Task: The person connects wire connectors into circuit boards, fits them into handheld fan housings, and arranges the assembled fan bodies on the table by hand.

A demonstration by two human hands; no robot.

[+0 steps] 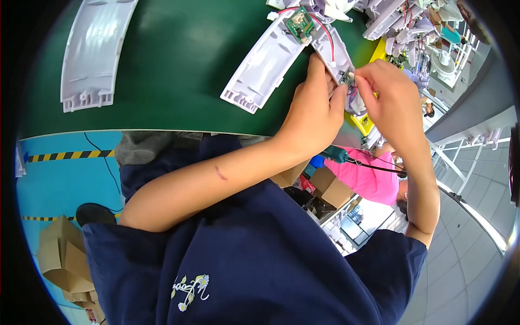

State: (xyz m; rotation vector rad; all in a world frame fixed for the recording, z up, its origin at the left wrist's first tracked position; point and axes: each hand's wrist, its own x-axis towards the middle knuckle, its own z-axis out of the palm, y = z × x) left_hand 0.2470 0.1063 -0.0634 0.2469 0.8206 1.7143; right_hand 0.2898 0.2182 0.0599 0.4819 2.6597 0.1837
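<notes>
My left hand (314, 111) is closed around the lower part of a narrow white plastic housing (326, 47), its thumb near the lower end. A red wire (331, 40) with a white plug runs along that housing. My right hand (391, 97) is closed in a pinch beside a small circuit board (346, 77) at the housing's lower end; what its fingertips hold is too small to make out. Against the housing's left side lies a wider white plastic shell (259, 73). A green circuit board (300, 26) rests at that shell's upper end.
Another curved white shell (95, 51) lies at the left of the green table (173, 70). A yellow tray (364, 123) stands behind my right hand, near piled white parts (387, 19). A green tool (336, 154) hangs near the table edge. A person in pink (365, 176) is nearby.
</notes>
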